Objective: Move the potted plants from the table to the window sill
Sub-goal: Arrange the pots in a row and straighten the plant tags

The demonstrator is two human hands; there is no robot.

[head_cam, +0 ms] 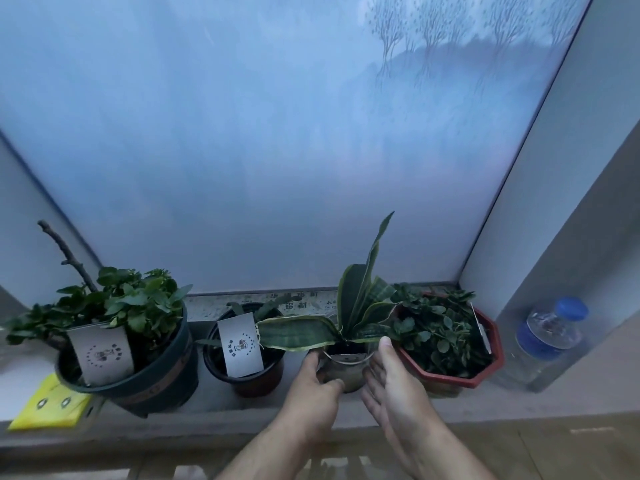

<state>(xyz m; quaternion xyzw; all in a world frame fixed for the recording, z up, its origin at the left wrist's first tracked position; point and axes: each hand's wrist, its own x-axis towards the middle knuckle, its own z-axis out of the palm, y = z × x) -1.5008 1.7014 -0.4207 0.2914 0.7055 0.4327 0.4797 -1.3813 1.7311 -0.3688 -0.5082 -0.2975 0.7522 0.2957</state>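
A snake plant in a small pale pot stands on the window sill, between a small dark pot with a white card and a red octagonal pot of leafy greens. My left hand wraps the pale pot's left side. My right hand lies flat against its right side, thumb up by the rim. At the far left stands a big dark pot with a bushy plant, a bare twig and a card.
A frosted window pane rises right behind the pots. A clear water bottle with a blue cap stands at the sill's right end. A yellow box lies at the left front. White side walls close in the sill.
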